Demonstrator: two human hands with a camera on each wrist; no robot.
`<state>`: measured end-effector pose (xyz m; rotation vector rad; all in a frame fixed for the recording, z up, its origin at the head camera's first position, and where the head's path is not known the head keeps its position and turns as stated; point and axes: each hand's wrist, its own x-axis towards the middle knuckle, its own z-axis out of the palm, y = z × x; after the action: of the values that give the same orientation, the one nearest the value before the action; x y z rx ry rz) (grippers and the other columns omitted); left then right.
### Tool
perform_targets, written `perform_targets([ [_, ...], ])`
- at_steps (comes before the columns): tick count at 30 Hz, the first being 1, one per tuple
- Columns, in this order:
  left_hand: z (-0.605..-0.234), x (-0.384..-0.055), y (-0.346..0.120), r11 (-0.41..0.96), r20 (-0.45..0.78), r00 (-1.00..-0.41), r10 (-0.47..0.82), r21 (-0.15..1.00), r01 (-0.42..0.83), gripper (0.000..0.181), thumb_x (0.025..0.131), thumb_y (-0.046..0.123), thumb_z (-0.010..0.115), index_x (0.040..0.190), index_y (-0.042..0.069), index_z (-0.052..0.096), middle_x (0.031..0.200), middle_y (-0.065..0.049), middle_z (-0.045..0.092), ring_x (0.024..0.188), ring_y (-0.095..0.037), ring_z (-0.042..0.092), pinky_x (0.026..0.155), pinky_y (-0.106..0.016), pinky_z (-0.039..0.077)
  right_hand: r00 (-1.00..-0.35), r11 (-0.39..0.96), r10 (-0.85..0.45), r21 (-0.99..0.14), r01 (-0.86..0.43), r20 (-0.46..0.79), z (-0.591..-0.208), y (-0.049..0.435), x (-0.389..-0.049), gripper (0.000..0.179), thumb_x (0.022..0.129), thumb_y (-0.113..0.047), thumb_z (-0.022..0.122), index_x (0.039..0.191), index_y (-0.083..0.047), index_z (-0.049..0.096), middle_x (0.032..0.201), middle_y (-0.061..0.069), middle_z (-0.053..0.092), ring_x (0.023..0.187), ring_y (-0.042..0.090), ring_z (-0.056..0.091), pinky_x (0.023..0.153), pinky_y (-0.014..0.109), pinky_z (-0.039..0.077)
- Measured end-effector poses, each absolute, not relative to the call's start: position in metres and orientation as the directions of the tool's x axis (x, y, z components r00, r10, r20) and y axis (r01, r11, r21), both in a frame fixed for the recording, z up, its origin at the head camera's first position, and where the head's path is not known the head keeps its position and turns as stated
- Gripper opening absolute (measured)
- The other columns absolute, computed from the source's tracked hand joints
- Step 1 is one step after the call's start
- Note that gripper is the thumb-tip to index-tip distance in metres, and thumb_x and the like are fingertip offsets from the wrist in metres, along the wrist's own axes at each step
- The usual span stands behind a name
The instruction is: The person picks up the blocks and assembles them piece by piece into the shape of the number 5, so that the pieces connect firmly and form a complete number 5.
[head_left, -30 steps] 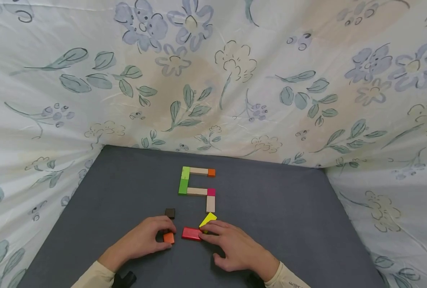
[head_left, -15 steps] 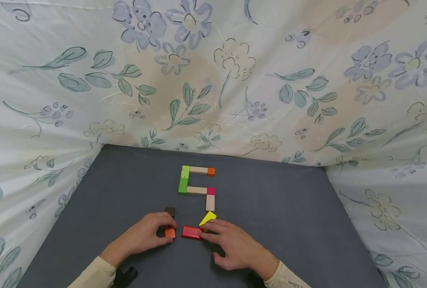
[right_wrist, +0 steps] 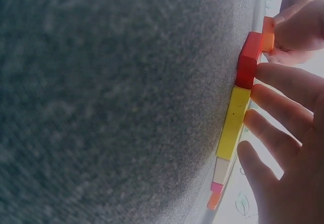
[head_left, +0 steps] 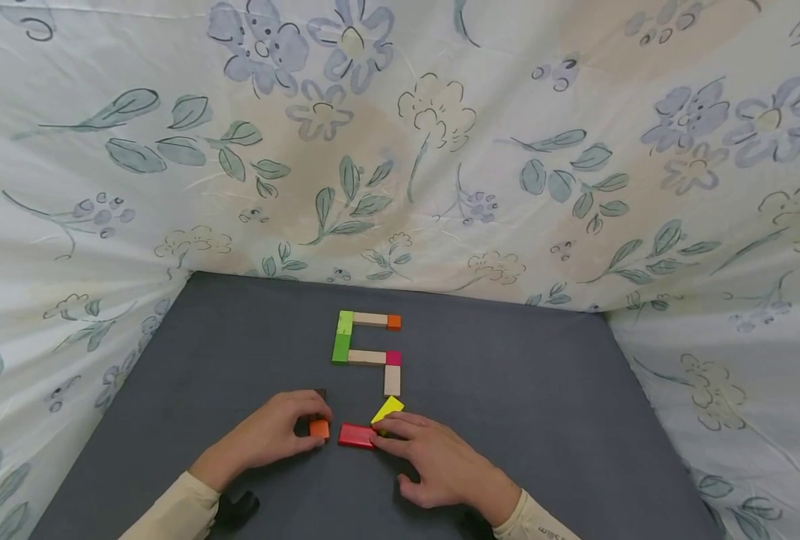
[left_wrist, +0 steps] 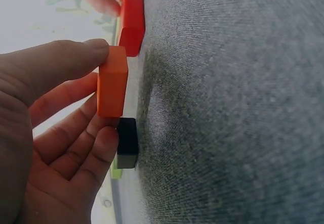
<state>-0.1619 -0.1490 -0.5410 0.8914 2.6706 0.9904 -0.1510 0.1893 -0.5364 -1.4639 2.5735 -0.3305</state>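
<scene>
My left hand (head_left: pixel 280 427) pinches a small orange block (left_wrist: pixel 112 82) between thumb and fingers, seemingly just off the dark cloth. Beyond its fingertips sits a black block (left_wrist: pixel 127 143), mostly covered by the hand in the head view. My right hand (head_left: pixel 440 459) rests fingertips on a red block (head_left: pixel 356 436) and a yellow block (head_left: pixel 388 409), its fingers fairly straight. The yellow block lies slanted, one end at the red block and the other by an upright beige block (head_left: pixel 392 380). A small gap separates the orange block from the red one.
Farther back, a joined line of blocks holds a pink block (head_left: pixel 393 358), beige blocks (head_left: pixel 367 357), green blocks (head_left: pixel 342 337) and an orange end block (head_left: pixel 394 322). The dark table (head_left: pixel 507 375) is bordered by a floral curtain (head_left: pixel 386 150).
My left hand has shifted slightly right and away from me with the orange block, covering more of the black block. My right hand stays on the red and yellow blocks.
</scene>
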Motion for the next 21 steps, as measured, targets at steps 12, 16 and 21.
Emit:
perform_targets([
  [12,-0.540,-0.167,-0.141,0.619,0.051,-0.799,0.599,0.604,0.502,0.026,0.092,0.018,0.090,0.116,0.019,0.080,0.114,0.015,0.067,0.104,-0.008,0.063,0.095,-0.044,0.059,-0.515,0.510,-0.855,-0.276,-0.814,-0.060,-0.536,0.190,-0.150,0.068,0.098,-0.028,0.066,0.164,-0.023,0.052,0.166,-0.004,0.046,0.153,0.019,0.042,0.120,0.046,0.041],
  [16,-0.542,-0.167,-0.138,0.637,0.065,-0.801,0.596,0.568,0.520,0.027,0.091,0.018,0.091,0.116,0.018,0.081,0.112,0.015,0.067,0.102,-0.007,0.063,0.093,-0.043,0.059,-0.512,0.506,-0.857,-0.281,-0.816,-0.056,-0.536,0.189,-0.149,0.068,0.097,-0.027,0.066,0.164,-0.022,0.052,0.166,-0.003,0.046,0.153,0.020,0.042,0.119,0.047,0.042],
  [21,-0.542,-0.168,-0.136,0.659,0.090,-0.803,0.590,0.521,0.542,0.027,0.090,0.019,0.092,0.115,0.016,0.081,0.110,0.013,0.067,0.100,-0.008,0.063,0.091,-0.043,0.060,-0.510,0.503,-0.859,-0.273,-0.820,-0.052,-0.536,0.189,-0.149,0.068,0.097,-0.026,0.066,0.164,-0.022,0.052,0.166,-0.004,0.046,0.153,0.020,0.042,0.119,0.047,0.042],
])
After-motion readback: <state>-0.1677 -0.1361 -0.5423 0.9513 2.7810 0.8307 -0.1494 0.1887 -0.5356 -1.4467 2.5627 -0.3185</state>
